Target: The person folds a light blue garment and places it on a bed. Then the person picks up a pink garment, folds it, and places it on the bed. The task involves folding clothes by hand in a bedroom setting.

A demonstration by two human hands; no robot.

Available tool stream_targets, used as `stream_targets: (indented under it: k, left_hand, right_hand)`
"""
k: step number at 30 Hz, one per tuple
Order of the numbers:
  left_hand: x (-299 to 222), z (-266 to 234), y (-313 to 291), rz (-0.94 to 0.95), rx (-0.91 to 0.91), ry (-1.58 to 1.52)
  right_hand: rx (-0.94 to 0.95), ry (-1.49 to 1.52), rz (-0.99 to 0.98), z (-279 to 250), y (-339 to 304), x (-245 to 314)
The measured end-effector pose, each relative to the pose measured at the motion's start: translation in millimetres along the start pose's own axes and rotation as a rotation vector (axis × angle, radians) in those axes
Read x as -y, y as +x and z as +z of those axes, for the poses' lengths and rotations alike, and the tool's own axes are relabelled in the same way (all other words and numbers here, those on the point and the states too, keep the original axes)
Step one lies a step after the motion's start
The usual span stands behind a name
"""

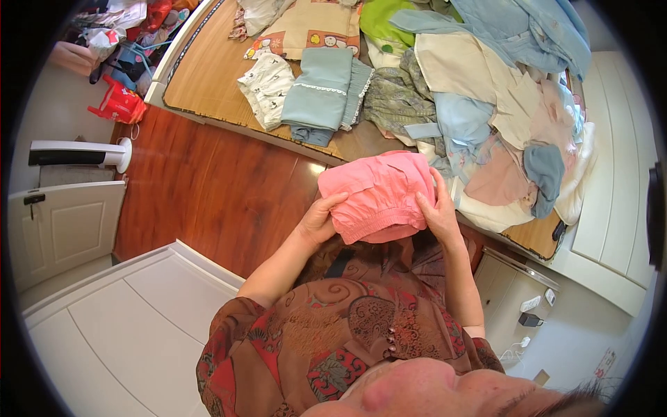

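Note:
Between my two hands is a pink garment (pixel 379 191) with a gathered elastic waistband, folded into a compact bundle. My left hand (pixel 321 219) grips its left side, thumb on top and the other fingers hidden beneath. On the right side my right hand (pixel 439 208) holds it the same way, thumb in front and fingers behind. The bundle is in front of my body, by the near edge of the bed. Just beyond it lie a folded blue-grey garment (pixel 316 87) with white lace trim and a folded white patterned garment (pixel 267 92).
Loose clothes pile up at the right of the wooden bed surface (pixel 215 76), including a cream garment (pixel 472 83) and a grey-blue piece (pixel 544 177). A patterned pillow (pixel 313 31) lies behind. A white tower fan (pixel 80 153) and a red bag (pixel 119 103) stand at left.

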State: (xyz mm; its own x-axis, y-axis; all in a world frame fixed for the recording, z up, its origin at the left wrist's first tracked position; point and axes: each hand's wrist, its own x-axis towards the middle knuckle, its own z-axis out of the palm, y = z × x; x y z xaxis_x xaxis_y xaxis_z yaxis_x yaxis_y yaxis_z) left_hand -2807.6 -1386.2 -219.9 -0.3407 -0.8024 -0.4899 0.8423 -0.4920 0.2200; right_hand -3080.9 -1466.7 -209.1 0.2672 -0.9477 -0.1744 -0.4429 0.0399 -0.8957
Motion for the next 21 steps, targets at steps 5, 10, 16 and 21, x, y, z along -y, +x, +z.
stream_targets:
  k: [5,10,16,21]
  left_hand:
    - [-12,-20,-2,0.055,-0.031,-0.025]
    - [-19,-28,-8,0.114,-0.053,-0.057]
    - [-48,-22,-11,0.282,-0.096,-0.021]
    - [-124,-19,9,0.490,0.042,-0.050]
  right_hand:
    - [0.008,0.020,0.021,23,5,-13]
    - [0.083,0.147,0.144,32,9,1]
    - [0.129,0.313,0.284,39,16,16]
    - [0.273,0.291,0.341,39,9,21]
